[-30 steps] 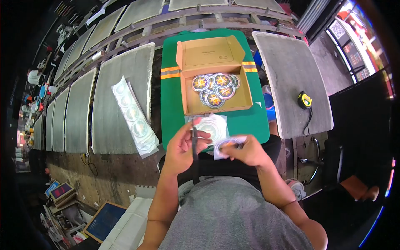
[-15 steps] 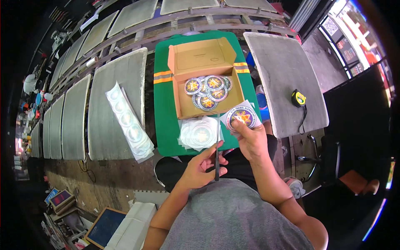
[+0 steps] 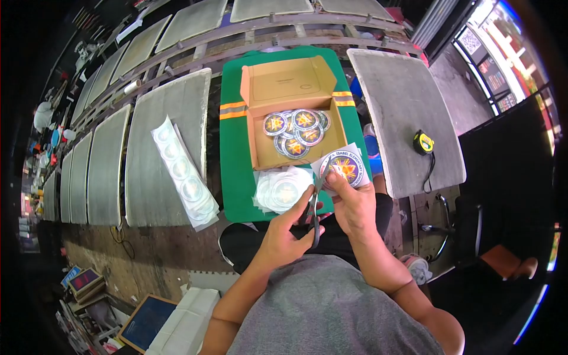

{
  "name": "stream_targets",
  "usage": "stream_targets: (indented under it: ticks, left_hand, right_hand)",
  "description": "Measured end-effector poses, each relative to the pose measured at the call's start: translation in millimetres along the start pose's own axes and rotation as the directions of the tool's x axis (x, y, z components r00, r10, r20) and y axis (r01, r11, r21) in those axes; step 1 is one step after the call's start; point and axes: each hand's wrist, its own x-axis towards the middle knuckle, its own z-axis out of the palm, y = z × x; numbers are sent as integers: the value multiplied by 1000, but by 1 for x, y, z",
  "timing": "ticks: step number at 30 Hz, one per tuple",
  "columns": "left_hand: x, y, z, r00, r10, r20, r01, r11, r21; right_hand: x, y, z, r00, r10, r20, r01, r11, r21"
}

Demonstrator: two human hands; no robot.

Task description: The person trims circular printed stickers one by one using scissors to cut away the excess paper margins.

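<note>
My left hand [image 3: 287, 234] is closed around dark-handled scissors [image 3: 315, 220], whose blades point up to the left edge of a printed sticker square [image 3: 348, 167]. My right hand [image 3: 355, 207] pinches that square, thumb on top; a round school emblem is printed on its white sheet. Just left of the scissors, a loose pile of pale sticker squares [image 3: 281, 190] lies on the green-covered board [image 3: 234, 177]. Beyond both hands stands an open cardboard box [image 3: 289, 81] with several cut round emblem stickers [image 3: 296, 135] overlapping inside it.
A long strip of pale round stickers [image 3: 183, 171] lies across the grey board [image 3: 142, 154] on the left. On the right-hand grey board [image 3: 402, 106] rests a yellow-and-black tape measure [image 3: 423, 142]. An office chair [image 3: 461, 231] stands at the right.
The scissors have moved right and tilted, their blades now at the sticker square and their handles spread wider. My left hand moved with them; my right hand shifted slightly left.
</note>
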Motion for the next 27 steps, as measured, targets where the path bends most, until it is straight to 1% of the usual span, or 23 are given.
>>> stream_targets:
  ticks: [3,6,8,15,17,20,24,27]
  left_hand:
    - [2,-2,0,999,30,-19,-30,1000,-1]
    - [2,-6,-3,997,72,-32,-71,997,28]
    - [0,-4,-8,997,-22,69,16,997,82]
    - [1,0,-5,999,-17,43,13,994,107]
    - [3,2,-3,997,82,-17,-78,987,139]
    - [4,7,-2,994,109,-21,-104,979,176]
    - [4,9,-4,996,92,-16,-87,976,202]
    - [5,16,-4,992,123,-15,-117,970,213]
  right_hand:
    - [-2,3,-2,1000,-9,21,8,1000,23]
    - [-4,5,-3,1000,-2,1,2,1000,6]
    - [-4,6,-4,1000,-17,-15,17,1000,9]
    - [-6,3,-3,998,-58,3,58,998,38]
    - [-6,2,-4,998,-63,-3,63,997,36]
    - [-6,2,-4,998,-61,2,61,998,30]
    - [-7,2,-3,998,-61,14,60,997,39]
    - [-8,4,-3,998,-60,-3,60,996,60]
